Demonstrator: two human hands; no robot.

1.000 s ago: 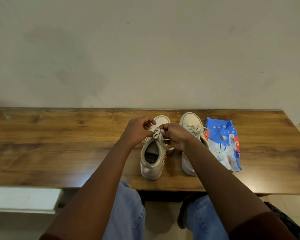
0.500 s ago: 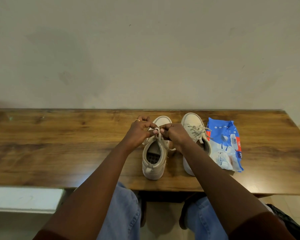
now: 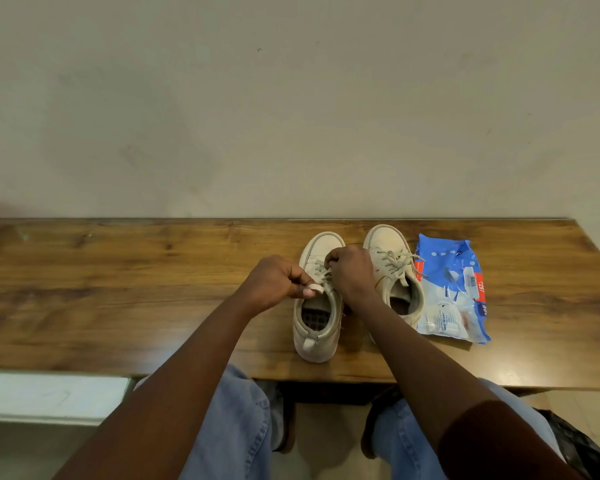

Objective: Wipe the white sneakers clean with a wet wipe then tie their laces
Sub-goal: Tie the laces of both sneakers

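Head view looks down on a wooden table [image 3: 118, 289] set against a plain wall [image 3: 291, 116], with two white sneakers standing side by side, toes toward 12 o'clock. Both hands work over the first sneaker [image 3: 316, 341], which sits just below the frame's centre. The left hand [image 3: 274, 282], at its 9 o'clock, pinches a lace [image 3: 316, 288] between thumb and curled fingers. The right hand [image 3: 352, 271], at its 1 o'clock, is curled tight over the lace's other part; how it holds that part is hidden. The second sneaker [image 3: 388, 244] stands just beside at 3 o'clock, its own laces [image 3: 395, 261] bunched over the tongue. A blue wet wipes pack [image 3: 451, 289] lies flat at 3 o'clock of the pair, touching that shoe. Jeans-clad knees [image 3: 236, 427] show at 6 o'clock.
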